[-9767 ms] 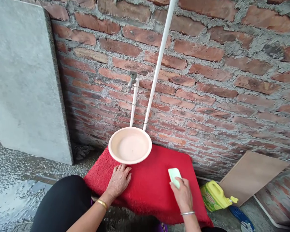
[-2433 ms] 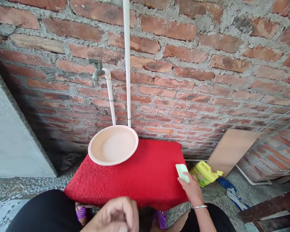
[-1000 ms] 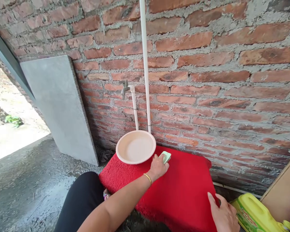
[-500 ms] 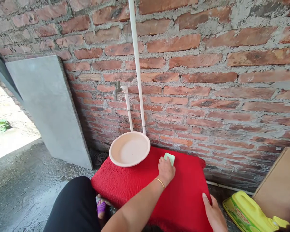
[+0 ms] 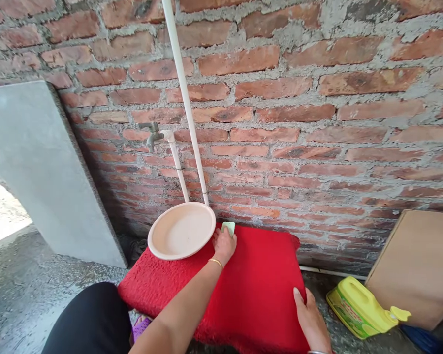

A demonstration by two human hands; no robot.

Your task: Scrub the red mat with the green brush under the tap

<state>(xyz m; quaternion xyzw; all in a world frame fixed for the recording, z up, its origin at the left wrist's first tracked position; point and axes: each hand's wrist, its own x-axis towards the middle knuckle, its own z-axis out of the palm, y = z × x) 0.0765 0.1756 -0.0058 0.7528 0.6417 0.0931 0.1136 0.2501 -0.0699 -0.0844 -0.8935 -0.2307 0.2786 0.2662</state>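
My left hand (image 5: 225, 246) is closed on a small pale green block (image 5: 228, 227) with rounded corners, too small to name surely. It is at the back of a red-covered table (image 5: 258, 280), just right of the basin's rim. The shallow, pale pink basin (image 5: 180, 231) stands at the table's back left corner. At the right edge, my right hand (image 5: 312, 317) grips the red-covered table, thumb on top and fingers over the side, partly hidden.
Behind the table rises a brick wall (image 5: 266, 96) with a tap (image 5: 154, 136) and white pipes (image 5: 187, 103). A grey slab (image 5: 47, 172) leans at left. On the right floor are a yellow jug (image 5: 362, 307) and a cardboard box (image 5: 417, 265). My knee (image 5: 90, 319) is at lower left.
My left hand has moved the pale green block left across the table, close to the basin. The right hand stays at the table's edge. The view has turned right.
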